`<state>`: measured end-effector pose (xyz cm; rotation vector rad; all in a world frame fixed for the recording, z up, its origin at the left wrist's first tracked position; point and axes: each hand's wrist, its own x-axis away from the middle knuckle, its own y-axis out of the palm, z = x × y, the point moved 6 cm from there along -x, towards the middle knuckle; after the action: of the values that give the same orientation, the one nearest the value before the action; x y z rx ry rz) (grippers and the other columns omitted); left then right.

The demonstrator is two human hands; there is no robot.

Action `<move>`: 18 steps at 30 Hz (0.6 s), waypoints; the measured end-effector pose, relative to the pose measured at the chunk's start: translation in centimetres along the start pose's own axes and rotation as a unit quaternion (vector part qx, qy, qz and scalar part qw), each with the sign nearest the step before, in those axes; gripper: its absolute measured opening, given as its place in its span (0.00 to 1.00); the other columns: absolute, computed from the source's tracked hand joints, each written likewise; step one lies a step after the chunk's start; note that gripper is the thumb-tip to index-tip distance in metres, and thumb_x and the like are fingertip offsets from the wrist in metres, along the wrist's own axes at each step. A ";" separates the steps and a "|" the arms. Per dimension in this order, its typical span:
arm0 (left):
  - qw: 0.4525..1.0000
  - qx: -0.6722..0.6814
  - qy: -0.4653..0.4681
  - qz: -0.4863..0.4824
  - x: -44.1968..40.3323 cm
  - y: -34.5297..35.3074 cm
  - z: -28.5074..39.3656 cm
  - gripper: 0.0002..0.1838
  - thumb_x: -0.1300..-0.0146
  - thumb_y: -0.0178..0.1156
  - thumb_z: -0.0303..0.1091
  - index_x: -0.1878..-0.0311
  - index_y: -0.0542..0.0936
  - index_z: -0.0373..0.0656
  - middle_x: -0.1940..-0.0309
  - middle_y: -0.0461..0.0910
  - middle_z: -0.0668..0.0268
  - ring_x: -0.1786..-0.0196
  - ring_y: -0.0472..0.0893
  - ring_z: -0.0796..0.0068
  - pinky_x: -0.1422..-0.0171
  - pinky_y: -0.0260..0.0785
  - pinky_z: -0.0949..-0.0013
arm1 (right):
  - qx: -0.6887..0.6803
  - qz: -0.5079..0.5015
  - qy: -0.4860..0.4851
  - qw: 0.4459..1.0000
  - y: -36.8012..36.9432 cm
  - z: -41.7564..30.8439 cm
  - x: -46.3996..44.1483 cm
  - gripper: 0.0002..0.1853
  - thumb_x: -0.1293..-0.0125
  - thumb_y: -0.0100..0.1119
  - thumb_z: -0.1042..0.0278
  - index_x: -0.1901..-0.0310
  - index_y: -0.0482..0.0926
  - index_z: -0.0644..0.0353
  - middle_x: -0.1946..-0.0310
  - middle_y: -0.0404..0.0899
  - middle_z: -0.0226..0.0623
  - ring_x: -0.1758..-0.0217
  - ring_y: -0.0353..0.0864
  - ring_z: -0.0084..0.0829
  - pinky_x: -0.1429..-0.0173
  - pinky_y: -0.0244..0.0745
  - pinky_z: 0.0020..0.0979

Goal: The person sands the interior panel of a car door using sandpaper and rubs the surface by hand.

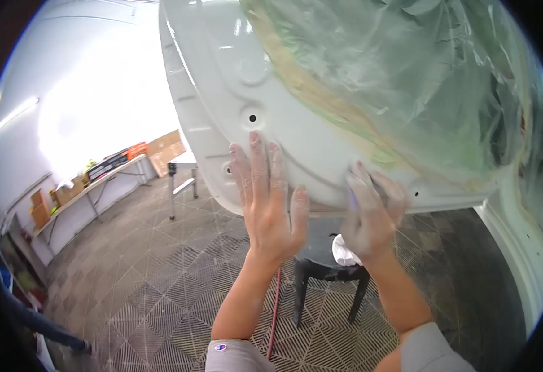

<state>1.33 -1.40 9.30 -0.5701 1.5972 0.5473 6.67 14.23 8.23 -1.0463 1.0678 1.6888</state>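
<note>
A white car door panel hangs in front of me, its outer part bare and glossy. Clear plastic sheeting covers its upper right, edged by green and tan masking tape. My left hand lies flat near the lower edge with fingers spread, just below a round hole. To its right, my right hand is curled against the panel, slightly blurred. A sliver of purple shows at its palm side; the rest of that item is hidden. Pale dust coats both hands.
Below the door stands a black stool with a crumpled white cloth on it. A red hose runs along the patterned floor. Boxes sit on a long table at the left wall, near a small stand.
</note>
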 end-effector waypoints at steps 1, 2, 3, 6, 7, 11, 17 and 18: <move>0.999 -0.036 -0.004 -0.005 0.0 0.3 0.2 0.36 0.32 0.55 0.38 0.24 0.64 0.30 0.20 0.51 0.37 0.20 0.47 0.23 0.19 0.36 0.31 | -0.018 0.008 0.002 1.000 -0.2 0.8 0.5 0.14 0.36 0.64 0.69 0.48 0.83 0.57 0.45 0.87 0.35 0.45 0.80 0.35 0.41 0.71 0.39; 0.997 -0.071 -0.007 -0.009 -0.1 0.6 0.4 0.37 0.33 0.57 0.39 0.24 0.64 0.31 0.20 0.51 0.38 0.20 0.46 0.23 0.18 0.35 0.32 | -0.093 0.042 0.004 0.995 -0.5 1.7 0.8 0.14 0.35 0.62 0.72 0.48 0.81 0.60 0.47 0.87 0.41 0.47 0.81 0.38 0.43 0.74 0.40; 0.996 -0.089 -0.003 -0.008 -0.1 1.0 1.0 0.37 0.33 0.57 0.39 0.24 0.64 0.31 0.20 0.51 0.38 0.20 0.46 0.23 0.18 0.35 0.32 | -0.166 0.079 0.005 0.983 -0.8 2.5 1.3 0.14 0.34 0.60 0.74 0.47 0.79 0.63 0.48 0.87 0.47 0.49 0.82 0.41 0.46 0.77 0.40; 0.987 -0.155 0.004 -0.035 0.9 3.5 3.9 0.38 0.32 0.55 0.40 0.21 0.60 0.35 0.18 0.49 0.41 0.17 0.44 0.32 0.19 0.31 0.30 | -0.229 0.083 0.050 0.968 -3.1 4.1 2.7 0.14 0.29 0.54 0.77 0.44 0.72 0.69 0.51 0.86 0.57 0.54 0.83 0.45 0.50 0.80 0.41; 0.985 -0.142 0.044 -0.086 1.7 5.1 5.7 0.40 0.32 0.56 0.43 0.21 0.59 0.35 0.18 0.49 0.41 0.17 0.45 0.33 0.19 0.32 0.30 | -0.241 0.086 0.056 0.965 -3.8 4.9 3.1 0.14 0.29 0.54 0.77 0.44 0.72 0.69 0.51 0.86 0.57 0.54 0.83 0.45 0.50 0.80 0.41; 0.975 -0.138 0.080 -0.153 2.1 7.3 8.5 0.43 0.33 0.58 0.49 0.21 0.58 0.35 0.18 0.50 0.43 0.18 0.49 0.36 0.19 0.35 0.31 | -0.317 0.001 0.037 0.948 -4.0 7.0 4.6 0.15 0.24 0.38 0.81 0.39 0.62 0.77 0.48 0.78 0.68 0.49 0.84 0.51 0.43 0.88 0.42; 0.962 -0.264 0.011 -0.066 -5.5 3.6 4.0 0.39 0.28 0.52 0.47 0.22 0.58 0.32 0.18 0.48 0.44 0.17 0.48 0.40 0.17 0.37 0.37 | -0.371 0.067 0.231 0.897 -3.4 9.8 7.7 0.21 0.21 0.41 0.76 0.33 0.55 0.75 0.51 0.79 0.63 0.59 0.85 0.38 0.55 0.85 0.34; 0.960 -0.272 0.012 -0.072 -6.2 3.1 3.4 0.39 0.28 0.52 0.47 0.22 0.58 0.32 0.18 0.48 0.44 0.17 0.48 0.40 0.17 0.37 0.37 | -0.378 0.068 0.236 0.893 -3.1 9.5 7.5 0.21 0.21 0.41 0.76 0.33 0.55 0.75 0.51 0.79 0.63 0.59 0.85 0.38 0.55 0.85 0.34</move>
<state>2.48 3.44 15.21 -1.0976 1.4084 0.8795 5.54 25.62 3.25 -1.9980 0.7674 2.0825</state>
